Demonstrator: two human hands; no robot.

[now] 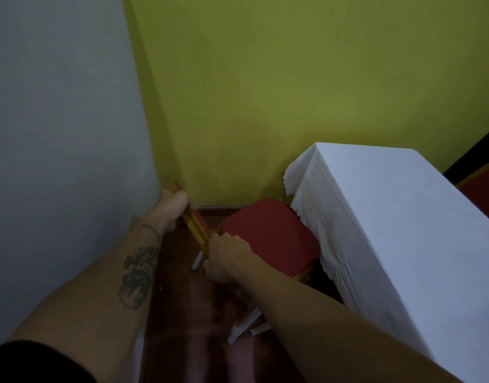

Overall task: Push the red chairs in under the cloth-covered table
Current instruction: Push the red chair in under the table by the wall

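A red chair [268, 233] with a gold frame stands in the corner, its padded seat partly under the hanging edge of the white cloth on the table [390, 217]. My left hand [171, 208] grips the top of the chair's backrest near the grey wall. My right hand [226, 257] holds the backrest's nearer end where it meets the seat. The chair's legs are mostly hidden. Part of a second red chair [484, 189] shows past the table at the far right edge.
A grey wall [58, 134] lies close on the left and a yellow-green wall [293, 92] ahead, forming a tight corner. The floor [196, 327] is dark red-brown. White strips [246, 327] lie on it by the table's cloth.
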